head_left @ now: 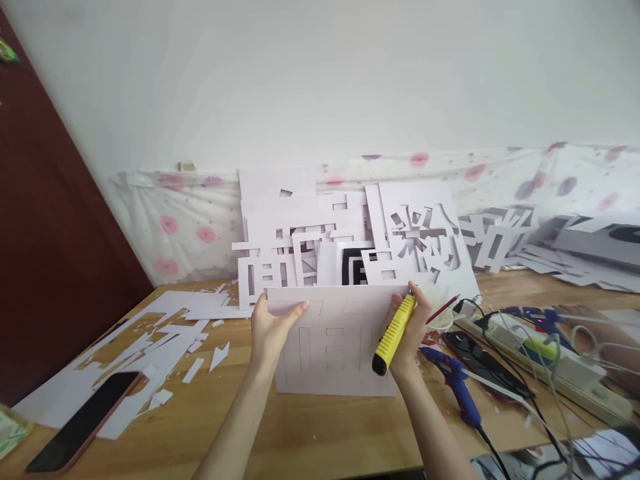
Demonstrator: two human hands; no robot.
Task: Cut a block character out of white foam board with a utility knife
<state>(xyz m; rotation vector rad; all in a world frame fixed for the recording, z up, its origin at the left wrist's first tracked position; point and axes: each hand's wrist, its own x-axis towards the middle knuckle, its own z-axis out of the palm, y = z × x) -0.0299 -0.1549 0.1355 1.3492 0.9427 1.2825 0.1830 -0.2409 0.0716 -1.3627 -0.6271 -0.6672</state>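
Observation:
A white foam board [334, 347] with faint cut outlines of a character stands tilted up on the wooden table [310, 433], held between both hands. My left hand [273, 327] grips its upper left edge, fingers wrapped over the top. My right hand [413, 327] holds the upper right edge and also clasps a yellow utility knife [393, 333], its handle pointing down and toward me.
Several white boards with cut-out characters [350, 247] lean against the wall behind. Paper scraps [150, 347] and a black phone [83, 423] lie at left. A blue glue gun [455, 383], cables, a power strip [550, 360] and another dark phone [480, 363] crowd the right.

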